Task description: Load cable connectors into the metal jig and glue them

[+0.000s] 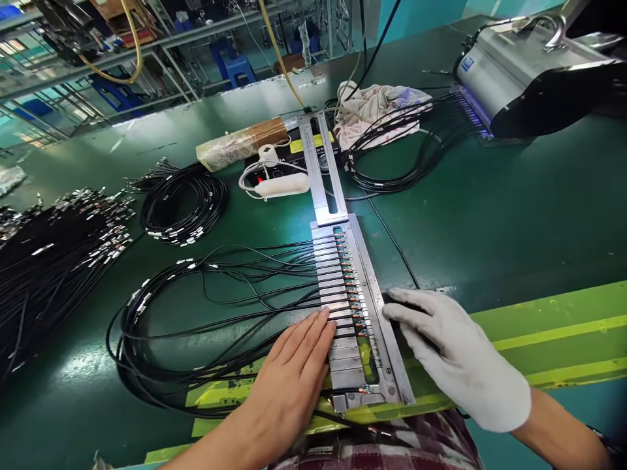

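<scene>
A long metal fixture (353,307) lies on the green bench in front of me, with several black cables (235,287) clamped side by side in its slots. My bare left hand (294,365) lies flat with fingers stretched over the cables at the fixture's left edge. My right hand (450,352), in a white glove, rests on the fixture's right edge, its fingers curled over something dark that I cannot make out.
A second metal bar (321,173) extends beyond the fixture. Coiled black cables (183,202) and a large cable pile (44,261) lie left. A white rag (372,108), a wrapped roll (240,143) and a grey machine (529,72) stand at the back.
</scene>
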A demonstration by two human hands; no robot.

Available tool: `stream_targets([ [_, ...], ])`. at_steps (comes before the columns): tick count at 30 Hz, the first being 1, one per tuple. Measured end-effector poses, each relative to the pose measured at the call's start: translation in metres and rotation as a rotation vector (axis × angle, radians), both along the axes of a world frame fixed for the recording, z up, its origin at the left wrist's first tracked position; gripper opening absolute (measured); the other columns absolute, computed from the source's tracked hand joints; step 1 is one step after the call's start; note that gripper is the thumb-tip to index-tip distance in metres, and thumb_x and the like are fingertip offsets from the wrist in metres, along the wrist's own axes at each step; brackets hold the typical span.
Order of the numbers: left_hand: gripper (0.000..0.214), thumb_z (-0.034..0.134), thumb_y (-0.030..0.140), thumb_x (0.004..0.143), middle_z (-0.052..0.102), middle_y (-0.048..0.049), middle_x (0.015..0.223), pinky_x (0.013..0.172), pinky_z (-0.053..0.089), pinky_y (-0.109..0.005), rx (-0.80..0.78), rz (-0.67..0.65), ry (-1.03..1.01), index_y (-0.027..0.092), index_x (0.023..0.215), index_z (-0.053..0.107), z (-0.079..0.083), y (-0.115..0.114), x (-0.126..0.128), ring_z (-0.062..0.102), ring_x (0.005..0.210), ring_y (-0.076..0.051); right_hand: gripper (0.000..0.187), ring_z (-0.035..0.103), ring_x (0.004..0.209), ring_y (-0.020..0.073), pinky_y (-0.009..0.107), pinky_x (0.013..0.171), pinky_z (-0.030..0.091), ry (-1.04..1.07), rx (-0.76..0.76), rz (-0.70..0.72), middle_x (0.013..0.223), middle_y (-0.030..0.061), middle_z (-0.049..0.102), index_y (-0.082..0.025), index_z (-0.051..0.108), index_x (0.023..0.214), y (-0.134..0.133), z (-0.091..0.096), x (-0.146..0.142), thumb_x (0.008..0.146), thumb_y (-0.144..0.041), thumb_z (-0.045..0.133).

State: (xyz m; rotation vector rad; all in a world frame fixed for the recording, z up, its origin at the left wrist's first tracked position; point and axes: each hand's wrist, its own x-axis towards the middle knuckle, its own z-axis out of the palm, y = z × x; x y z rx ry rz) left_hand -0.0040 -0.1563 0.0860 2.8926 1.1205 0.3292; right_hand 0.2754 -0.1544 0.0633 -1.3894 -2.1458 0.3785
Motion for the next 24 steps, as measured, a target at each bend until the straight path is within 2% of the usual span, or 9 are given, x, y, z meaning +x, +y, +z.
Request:
stream_targets([
  [2, 0.049, 0.041, 0.01, 0.095, 0.047, -0.0178, 0.147, 0.111, 0.04, -0.038, -0.026, 0.001, -0.012, 0.003, 0.143, 0.038, 0.001, 0.001, 0.002, 0.036, 0.141, -0.024, 0.039, 0.053, 0.122, 0.0269, 0.051, 0.098, 0.049, 0.001, -0.006, 0.028, 0.132, 0.0092, 0.057, -0.029, 0.053, 0.13, -0.015, 0.002, 0.005, 0.094, -0.016, 0.049],
  [6, 0.047, 0.041, 0.013, 0.097, 0.049, -0.0166, 0.146, 0.111, 0.043, -0.038, -0.095, -0.034, -0.074, 0.006, 0.143, 0.038, 0.004, 0.007, -0.002, 0.039, 0.14, -0.022, 0.041, 0.06, 0.113, 0.0254, 0.047, 0.094, 0.052, -0.073, 0.006, 0.193, 0.126, 0.0094, 0.062, -0.029, 0.056, 0.128, -0.042, 0.006, 0.01, 0.089, -0.016, 0.056],
  [9, 0.043, 0.041, 0.014, 0.097, 0.054, -0.0162, 0.142, 0.108, 0.047, -0.038, -0.068, -0.058, -0.09, 0.008, 0.14, 0.041, 0.005, 0.011, -0.006, 0.046, 0.135, -0.022, 0.027, 0.066, 0.098, 0.024, 0.045, 0.083, 0.056, -0.13, 0.064, 0.225, 0.116, 0.0095, 0.068, -0.026, 0.063, 0.115, -0.049, 0.009, 0.006, 0.09, -0.018, 0.055],
  [11, 0.042, 0.041, 0.014, 0.097, 0.057, -0.0162, 0.138, 0.106, 0.049, -0.038, -0.044, -0.063, -0.094, 0.007, 0.139, 0.042, 0.004, 0.015, -0.006, 0.052, 0.13, -0.022, 0.018, 0.068, 0.089, 0.0231, 0.041, 0.074, 0.057, -0.142, 0.092, 0.209, 0.11, 0.0087, 0.071, -0.024, 0.065, 0.106, -0.046, 0.01, 0.0, 0.092, -0.022, 0.053],
  [13, 0.042, 0.04, 0.014, 0.097, 0.061, -0.0158, 0.134, 0.105, 0.049, -0.04, -0.048, -0.057, -0.092, 0.007, 0.139, 0.041, 0.003, 0.023, -0.005, 0.056, 0.125, -0.022, 0.017, 0.069, 0.087, 0.0228, 0.038, 0.069, 0.057, -0.154, 0.088, 0.183, 0.11, 0.0075, 0.072, -0.025, 0.066, 0.103, -0.041, 0.011, -0.005, 0.093, -0.024, 0.052],
  [17, 0.04, 0.038, 0.011, 0.098, 0.062, -0.0146, 0.132, 0.105, 0.046, -0.048, -0.067, -0.007, -0.1, 0.01, 0.138, 0.042, 0.006, 0.043, -0.004, 0.057, 0.122, -0.024, 0.018, 0.07, 0.092, 0.0239, 0.04, 0.072, 0.058, -0.18, 0.062, 0.1, 0.12, 0.007, 0.069, -0.025, 0.065, 0.103, -0.025, 0.011, -0.01, 0.094, -0.02, 0.05],
  [19, 0.036, 0.039, 0.011, 0.098, 0.061, -0.0134, 0.131, 0.104, 0.045, -0.047, -0.085, 0.009, -0.136, 0.012, 0.133, 0.046, 0.011, 0.048, -0.009, 0.052, 0.126, -0.025, 0.017, 0.069, 0.096, 0.0242, 0.041, 0.076, 0.058, -0.162, 0.051, 0.085, 0.123, 0.007, 0.068, -0.025, 0.064, 0.104, -0.018, 0.014, -0.009, 0.093, -0.019, 0.052],
  [21, 0.03, 0.042, 0.013, 0.098, 0.062, -0.0116, 0.126, 0.099, 0.048, -0.042, -0.162, 0.018, -0.151, 0.016, 0.126, 0.052, 0.017, 0.045, -0.018, 0.053, 0.12, -0.023, 0.023, 0.067, 0.103, 0.024, 0.041, 0.083, 0.057, -0.122, 0.022, 0.111, 0.125, 0.0068, 0.066, -0.026, 0.063, 0.112, -0.013, 0.019, -0.007, 0.092, -0.02, 0.053],
  [24, 0.02, 0.045, 0.013, 0.096, 0.062, -0.0084, 0.106, 0.08, 0.052, -0.036, -0.3, 0.042, -0.08, 0.018, 0.111, 0.057, 0.021, 0.031, -0.031, 0.057, 0.094, -0.021, 0.031, 0.063, 0.111, 0.0237, 0.041, 0.088, 0.054, -0.069, 0.005, 0.131, 0.125, 0.0067, 0.065, -0.027, 0.059, 0.121, -0.004, 0.027, -0.011, 0.092, -0.02, 0.053],
])
